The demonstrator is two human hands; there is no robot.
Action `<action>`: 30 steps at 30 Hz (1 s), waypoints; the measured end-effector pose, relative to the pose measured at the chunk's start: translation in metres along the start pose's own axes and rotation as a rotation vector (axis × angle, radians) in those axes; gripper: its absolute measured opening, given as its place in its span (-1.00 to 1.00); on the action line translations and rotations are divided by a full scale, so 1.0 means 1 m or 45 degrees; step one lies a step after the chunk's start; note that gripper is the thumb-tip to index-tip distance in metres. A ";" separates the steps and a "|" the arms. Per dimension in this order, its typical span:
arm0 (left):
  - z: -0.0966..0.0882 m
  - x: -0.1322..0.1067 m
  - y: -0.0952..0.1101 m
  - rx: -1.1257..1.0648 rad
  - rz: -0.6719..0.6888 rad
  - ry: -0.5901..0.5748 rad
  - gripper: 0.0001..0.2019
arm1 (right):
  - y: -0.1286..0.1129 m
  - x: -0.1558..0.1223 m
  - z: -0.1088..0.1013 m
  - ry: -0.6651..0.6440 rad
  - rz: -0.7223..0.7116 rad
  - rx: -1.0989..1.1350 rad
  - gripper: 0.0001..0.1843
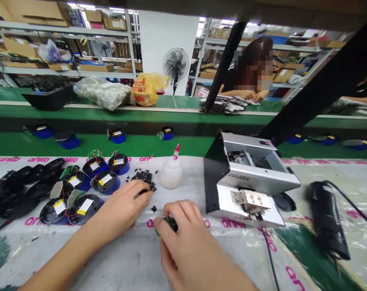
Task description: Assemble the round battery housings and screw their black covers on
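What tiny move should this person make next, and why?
Probably bring one piece from the black pile with the left hand to the green circuit board in the right hand: the left hand's fingertips sit at the pile, close to the board.

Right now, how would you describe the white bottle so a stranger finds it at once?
On the white printed sheet, find the silver-and-black metal machine. Just left of it stands a translucent white plastic bottle with a red-tipped nozzle, the only bottle there.

White squeeze bottle [171, 171], silver bench machine [250, 180], pedestal fan [175, 66]
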State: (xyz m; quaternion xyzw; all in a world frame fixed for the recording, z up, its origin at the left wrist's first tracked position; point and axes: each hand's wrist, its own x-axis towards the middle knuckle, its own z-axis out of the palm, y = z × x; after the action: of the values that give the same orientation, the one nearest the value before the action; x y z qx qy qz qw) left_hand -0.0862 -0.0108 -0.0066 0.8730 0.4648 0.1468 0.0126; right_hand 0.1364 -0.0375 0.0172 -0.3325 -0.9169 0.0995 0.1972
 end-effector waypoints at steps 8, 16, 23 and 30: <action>0.011 -0.008 -0.024 -0.182 0.056 -0.041 -0.77 | 0.003 -0.010 0.049 0.182 0.061 -0.284 -0.67; 0.001 -0.005 0.003 -0.902 -0.245 0.162 -0.83 | 0.011 -0.010 0.004 0.223 0.209 0.317 -0.71; 0.024 0.008 0.032 -2.369 -0.718 0.009 -0.92 | 0.020 -0.011 -0.005 0.201 0.527 0.917 -0.79; 0.021 0.007 0.027 -2.455 -0.727 0.037 -0.90 | 0.016 -0.009 -0.001 0.206 0.772 1.342 -0.79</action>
State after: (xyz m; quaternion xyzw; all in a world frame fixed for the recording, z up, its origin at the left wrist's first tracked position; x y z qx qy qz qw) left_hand -0.0549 -0.0185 -0.0207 0.3443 0.3395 0.4625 0.7431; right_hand 0.1523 -0.0306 0.0104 -0.4429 -0.5910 0.5657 0.3668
